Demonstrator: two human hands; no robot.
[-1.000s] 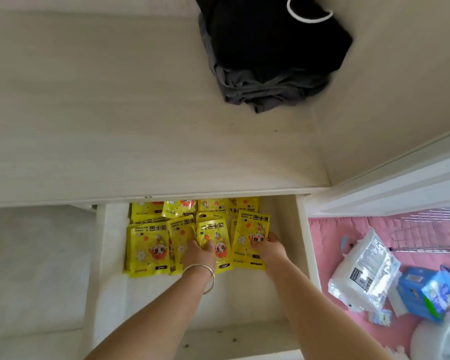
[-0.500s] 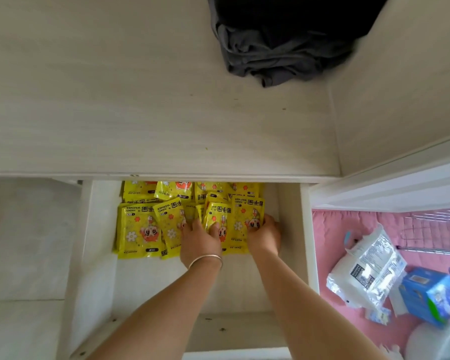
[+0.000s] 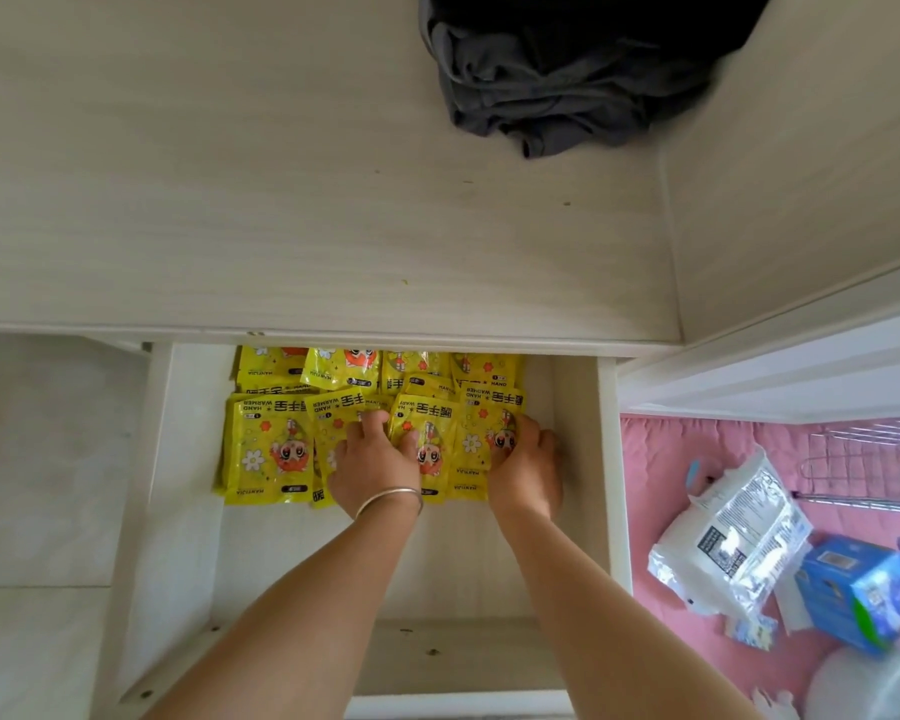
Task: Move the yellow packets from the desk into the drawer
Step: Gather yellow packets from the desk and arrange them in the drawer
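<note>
Both hands, left (image 3: 372, 467) and right (image 3: 523, 467), press flat, fingers spread, on yellow packets (image 3: 266, 454) printed "HAND WARMER", "MANYIJIA", inside the open drawer (image 3: 578, 433).

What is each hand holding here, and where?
Neither lifts anything: left hand and right hand rest palm-down on the yellow packets lying in the drawer, fingers on their faces.

A single head-worn wide-angle view looks steeply down from just above the table (image 3: 281, 200), whose top fills the upper half of the frame. The open drawer (image 3: 578, 459) lies below centre at close range, both forearms entering from the bottom edge, with a pink bed (image 3: 661, 491) at lower right.
</note>
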